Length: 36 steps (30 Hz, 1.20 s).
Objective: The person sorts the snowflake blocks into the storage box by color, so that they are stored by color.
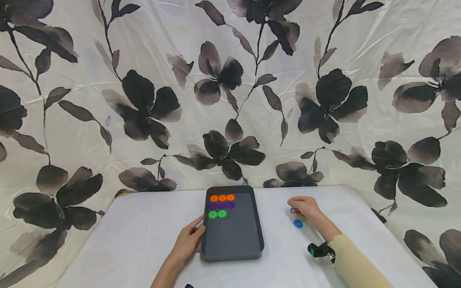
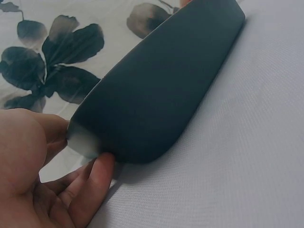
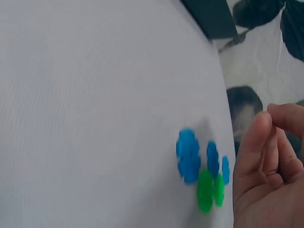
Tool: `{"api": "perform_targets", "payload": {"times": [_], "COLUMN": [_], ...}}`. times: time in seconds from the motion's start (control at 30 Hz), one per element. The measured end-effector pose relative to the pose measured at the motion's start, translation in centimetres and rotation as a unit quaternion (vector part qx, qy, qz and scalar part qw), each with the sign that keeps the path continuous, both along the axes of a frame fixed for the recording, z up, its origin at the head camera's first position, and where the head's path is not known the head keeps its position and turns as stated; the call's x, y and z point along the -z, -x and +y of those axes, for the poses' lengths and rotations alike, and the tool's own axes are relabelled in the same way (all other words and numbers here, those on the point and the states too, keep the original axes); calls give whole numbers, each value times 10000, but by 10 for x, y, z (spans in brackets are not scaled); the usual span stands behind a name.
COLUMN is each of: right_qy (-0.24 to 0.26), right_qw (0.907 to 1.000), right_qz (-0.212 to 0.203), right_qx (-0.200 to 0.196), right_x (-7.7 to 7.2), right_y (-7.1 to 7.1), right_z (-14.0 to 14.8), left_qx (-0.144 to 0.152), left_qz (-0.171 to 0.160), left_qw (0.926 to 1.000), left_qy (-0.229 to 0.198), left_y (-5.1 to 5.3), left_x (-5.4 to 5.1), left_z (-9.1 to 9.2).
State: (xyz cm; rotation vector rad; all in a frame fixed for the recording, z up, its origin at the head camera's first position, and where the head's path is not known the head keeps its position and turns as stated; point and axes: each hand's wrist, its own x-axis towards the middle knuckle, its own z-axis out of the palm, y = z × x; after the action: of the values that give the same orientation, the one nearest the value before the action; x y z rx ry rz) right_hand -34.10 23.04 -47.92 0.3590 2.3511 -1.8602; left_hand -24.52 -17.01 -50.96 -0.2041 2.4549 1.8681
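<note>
On the left side of a dark grey rectangular tray [image 1: 235, 240], my left hand [image 1: 187, 240] grips the edge, its thumb and fingers around the wall [image 2: 142, 90] in the left wrist view. Inside the tray lie flower-shaped discs: an orange row [image 1: 222, 198], a purple row [image 1: 221, 205] and two green discs [image 1: 217, 214]. My right hand [image 1: 306, 210] is over loose discs to the tray's right. Its thumb and index fingertips come close together, with no disc visible between them. Blue discs [image 3: 188, 156] and green discs [image 3: 205, 191] lie below that hand, partly hidden in the head view.
A white cloth [image 1: 144, 224] covers the table. Behind its far edge hangs a floral curtain [image 1: 230, 100]. A dark device [image 1: 318, 251] is strapped at my right wrist, beside a pale yellow sleeve [image 1: 356, 260].
</note>
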Motion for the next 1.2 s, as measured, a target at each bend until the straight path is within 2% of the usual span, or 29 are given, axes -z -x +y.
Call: {"api": "perform_targets", "payload": {"times": [0.27, 0.43, 0.9, 1.2], "right_qy": [-660, -840, -1089, -1419], "right_qw": [9972, 9952, 9939, 9896], "right_qz": [-204, -343, -147, -212], "right_qx": [296, 360, 42, 26], "right_x": [10, 16, 23, 24], "right_y": [-8, -12, -23, -20], "right_z": [26, 36, 45, 43], "left_qx": [-29, -18, -28, -38], "left_qz": [-45, -42, -70, -42], "left_qw": [10000, 10000, 10000, 10000], "left_qy": [-22, -25, -14, 0], "left_y": [1, 1, 0, 0], "left_x": [0, 1, 2, 1], "left_z": [-1, -1, 0, 0]}}
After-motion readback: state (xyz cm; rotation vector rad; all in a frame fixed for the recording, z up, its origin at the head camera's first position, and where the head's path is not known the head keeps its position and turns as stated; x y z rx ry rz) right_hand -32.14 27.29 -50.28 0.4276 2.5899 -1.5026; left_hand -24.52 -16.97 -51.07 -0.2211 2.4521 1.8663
